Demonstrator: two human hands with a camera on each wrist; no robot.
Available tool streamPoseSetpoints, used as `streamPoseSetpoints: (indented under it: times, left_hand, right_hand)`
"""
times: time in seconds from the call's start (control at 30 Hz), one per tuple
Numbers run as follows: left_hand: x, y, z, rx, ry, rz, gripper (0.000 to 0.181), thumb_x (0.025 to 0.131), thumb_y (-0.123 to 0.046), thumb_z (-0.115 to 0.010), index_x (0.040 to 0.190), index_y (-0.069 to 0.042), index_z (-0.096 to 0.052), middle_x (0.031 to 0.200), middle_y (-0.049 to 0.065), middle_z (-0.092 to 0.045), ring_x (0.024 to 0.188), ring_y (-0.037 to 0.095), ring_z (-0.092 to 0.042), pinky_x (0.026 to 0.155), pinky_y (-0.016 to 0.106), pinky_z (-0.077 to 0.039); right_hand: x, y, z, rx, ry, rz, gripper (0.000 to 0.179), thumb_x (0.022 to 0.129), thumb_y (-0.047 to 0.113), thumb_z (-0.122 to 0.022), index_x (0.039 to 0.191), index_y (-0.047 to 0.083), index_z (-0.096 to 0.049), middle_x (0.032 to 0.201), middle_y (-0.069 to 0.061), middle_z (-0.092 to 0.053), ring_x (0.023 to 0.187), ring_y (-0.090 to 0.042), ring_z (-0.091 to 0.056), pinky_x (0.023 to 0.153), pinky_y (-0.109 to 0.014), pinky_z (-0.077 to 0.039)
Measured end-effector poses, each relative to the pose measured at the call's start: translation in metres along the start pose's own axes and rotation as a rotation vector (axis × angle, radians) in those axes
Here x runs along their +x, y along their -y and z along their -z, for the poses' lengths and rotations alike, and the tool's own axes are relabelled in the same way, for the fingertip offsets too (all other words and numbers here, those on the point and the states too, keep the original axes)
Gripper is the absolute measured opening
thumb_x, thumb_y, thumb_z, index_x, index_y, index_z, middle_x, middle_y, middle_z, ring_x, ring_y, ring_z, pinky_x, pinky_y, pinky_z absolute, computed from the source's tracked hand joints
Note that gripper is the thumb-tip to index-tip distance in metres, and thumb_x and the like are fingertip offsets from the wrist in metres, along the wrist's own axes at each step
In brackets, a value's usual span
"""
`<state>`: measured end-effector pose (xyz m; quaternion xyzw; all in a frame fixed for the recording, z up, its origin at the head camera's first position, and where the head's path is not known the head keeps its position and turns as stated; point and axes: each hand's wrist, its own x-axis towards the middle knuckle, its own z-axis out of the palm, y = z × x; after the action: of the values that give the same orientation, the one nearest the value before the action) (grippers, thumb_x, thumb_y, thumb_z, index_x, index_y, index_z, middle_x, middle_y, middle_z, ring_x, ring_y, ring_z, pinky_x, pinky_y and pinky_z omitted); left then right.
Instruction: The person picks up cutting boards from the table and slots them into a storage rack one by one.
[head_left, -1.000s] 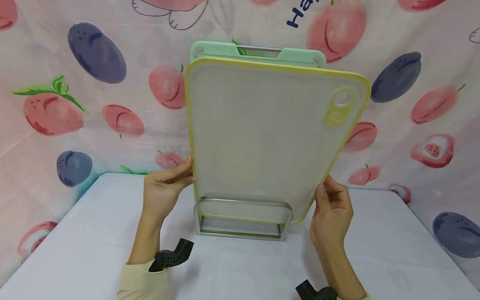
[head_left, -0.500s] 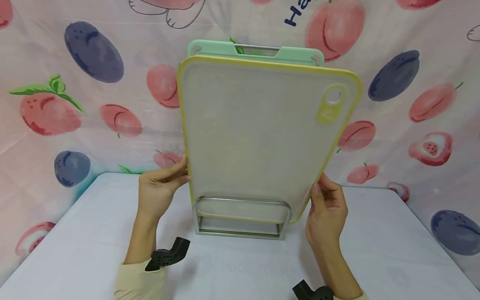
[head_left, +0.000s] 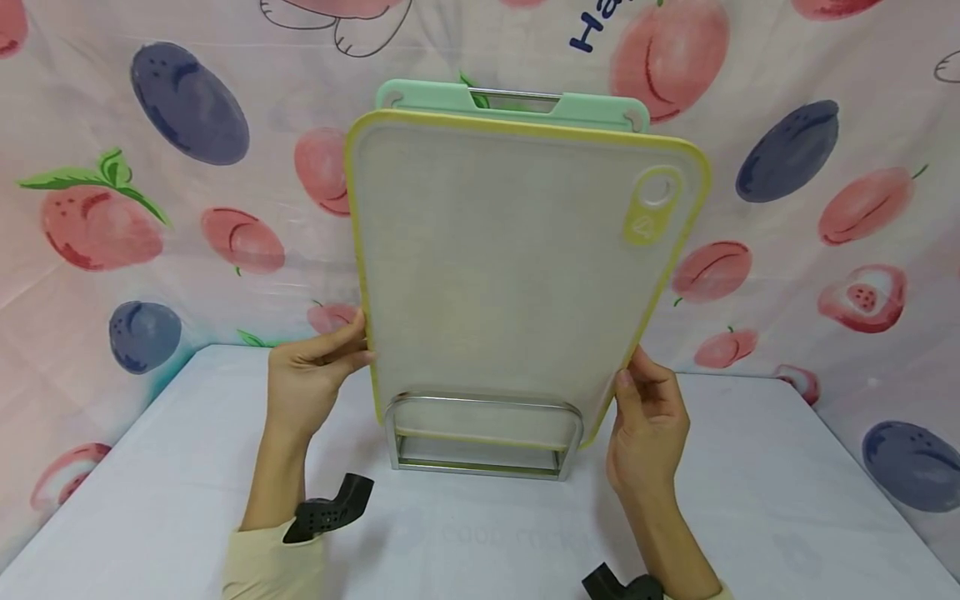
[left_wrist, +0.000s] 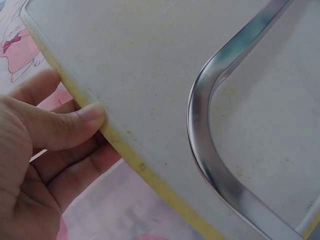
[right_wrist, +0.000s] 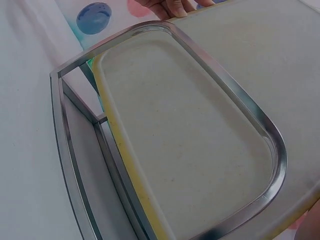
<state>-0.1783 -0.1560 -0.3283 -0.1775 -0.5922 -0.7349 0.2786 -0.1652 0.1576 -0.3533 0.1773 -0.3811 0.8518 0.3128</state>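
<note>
A pale cutting board (head_left: 495, 275) with a yellow rim stands upright, its lower part behind the front bar of a metal rack (head_left: 483, 473). My left hand (head_left: 311, 375) pinches the board's left edge, thumb on the front face and fingers behind, as the left wrist view shows. On the opposite edge, my right hand (head_left: 651, 425) pinches the board low down. The right wrist view shows the board's bottom edge (right_wrist: 131, 165) raised over the rack's base bars. A mint-green board (head_left: 600, 112) with a handle slot stands behind, mostly hidden by the yellow-rimmed one.
The rack stands on a white-covered table (head_left: 750, 483). A fruit-print cloth (head_left: 810, 50) hangs behind the table. Each wrist wears a black camera mount, one at the left sleeve (head_left: 273, 562).
Both hands have shifted the yellow-rimmed board to the left, and its right side now sits nearer the rack. The rack and the mint-green board stay in place.
</note>
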Motion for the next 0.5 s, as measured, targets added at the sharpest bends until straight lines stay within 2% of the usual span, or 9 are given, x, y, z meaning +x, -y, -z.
streamPoseSetpoints:
  times: [0.23, 0.5]
  left_hand:
    - [0.0002, -0.0033, 0.0018, 0.003, -0.008, 0.027, 0.047, 0.068, 0.032, -0.065, 0.107, 0.006, -0.067, 0.093, 0.005, -0.072, 0.079, 0.017, -0.071, 0.073, 0.030, -0.057]
    - [-0.0001, -0.0039, 0.0045, -0.013, 0.019, 0.014, 0.047, 0.068, 0.033, -0.063, 0.107, 0.006, -0.067, 0.092, 0.006, -0.072, 0.079, 0.017, -0.071, 0.073, 0.031, -0.057]
  right_hand:
    - [-0.0015, -0.0003, -0.0008, 0.002, 0.007, -0.023, 0.027, 0.089, -0.017, -0.053, 0.115, -0.011, -0.059, 0.105, -0.016, -0.059, 0.098, -0.021, -0.057, 0.085, -0.023, -0.051]
    - [-0.0028, -0.0003, -0.0027, 0.017, -0.009, -0.045, 0.027, 0.089, -0.016, -0.055, 0.115, -0.011, -0.060, 0.105, -0.016, -0.058, 0.098, -0.021, -0.057, 0.085, -0.023, -0.051]
